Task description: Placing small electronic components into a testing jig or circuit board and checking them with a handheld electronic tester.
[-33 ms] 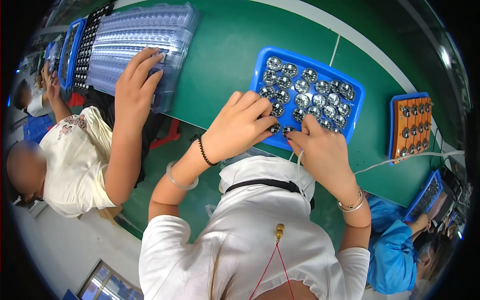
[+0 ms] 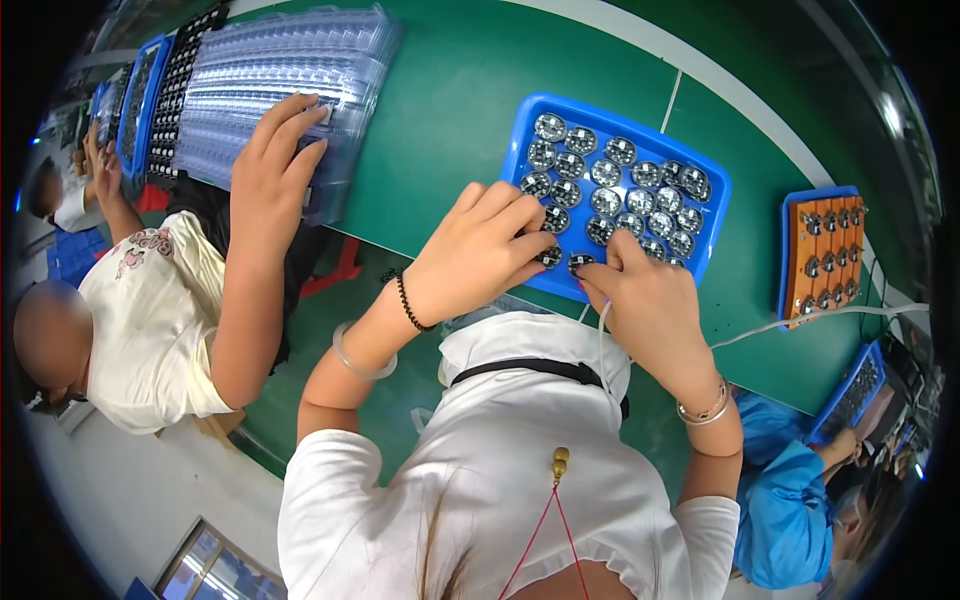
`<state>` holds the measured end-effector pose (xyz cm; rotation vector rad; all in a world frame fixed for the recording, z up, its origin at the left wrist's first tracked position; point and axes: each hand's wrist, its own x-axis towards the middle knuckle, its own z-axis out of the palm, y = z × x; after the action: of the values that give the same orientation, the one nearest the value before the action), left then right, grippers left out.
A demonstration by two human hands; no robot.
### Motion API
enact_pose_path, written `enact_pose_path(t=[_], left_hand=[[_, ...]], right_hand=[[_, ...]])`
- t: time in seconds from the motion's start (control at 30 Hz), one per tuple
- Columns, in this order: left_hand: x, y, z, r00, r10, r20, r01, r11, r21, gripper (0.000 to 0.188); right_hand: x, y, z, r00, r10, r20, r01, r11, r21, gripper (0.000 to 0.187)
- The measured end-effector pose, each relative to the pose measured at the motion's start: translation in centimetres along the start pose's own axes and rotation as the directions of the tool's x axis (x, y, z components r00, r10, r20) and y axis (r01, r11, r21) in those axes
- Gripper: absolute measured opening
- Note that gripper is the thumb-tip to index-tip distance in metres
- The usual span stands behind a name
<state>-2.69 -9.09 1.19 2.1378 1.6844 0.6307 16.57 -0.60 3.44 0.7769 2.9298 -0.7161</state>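
A blue tray [image 2: 517, 140] on the green table holds many small round parts, each with a silver rim and a dark checkered face. At its near left corner my left hand [image 2: 478, 240] is closed, thumb and fingers pinching a round part [image 2: 548, 256] beside the tray's wall. Just right of it, my right hand [image 2: 640, 290] is curled, with thumb and forefinger on another round part [image 2: 579, 263] at the near side. The undersides of both parts are hidden by the fingers and the tray edge.
At the left, a co-worker's hand [image 2: 275, 165] rests on stacked clear plastic trays [image 2: 260, 60]. An orange fixture [image 2: 825, 255] bearing metal pieces stands in a blue tray at the right. A white cable [image 2: 780, 324] crosses the table's right side. Another person in blue [image 2: 785, 530] sits there.
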Motion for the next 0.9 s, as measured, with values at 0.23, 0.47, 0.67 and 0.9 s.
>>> enact_pose_path(t=[0.23, 0.47, 0.67, 0.9], left_hand=[[-0.2, -0.6, 0.0, 1.000, 0.003, -0.016, -0.004, 0.999, -0.051, 0.028], [-0.9, -0.5, -0.6, 0.996, -0.076, -0.037, 0.075, 0.997, -0.037, 0.029], [-1.2, -0.4, -0.6, 0.998, -0.029, -0.062, 0.033, 0.998, 0.060, 0.018], [-0.9, 0.2, -0.4, 0.998, -0.019, -0.062, 0.027, 0.992, 0.124, 0.017]], right_hand=[[-0.1, -0.2, -0.3, 0.999, 0.019, -0.030, -0.017, 0.999, 0.050, 0.012], [1.5, -1.3, 0.3, 0.978, -0.043, -0.206, 0.071, 0.989, 0.131, 0.013], [2.7, -1.3, 2.0, 0.971, -0.100, -0.218, 0.105, 0.994, 0.009, 0.008], [2.6, -0.7, 1.6, 0.973, -0.115, -0.198, 0.129, 0.990, 0.059, 0.009]])
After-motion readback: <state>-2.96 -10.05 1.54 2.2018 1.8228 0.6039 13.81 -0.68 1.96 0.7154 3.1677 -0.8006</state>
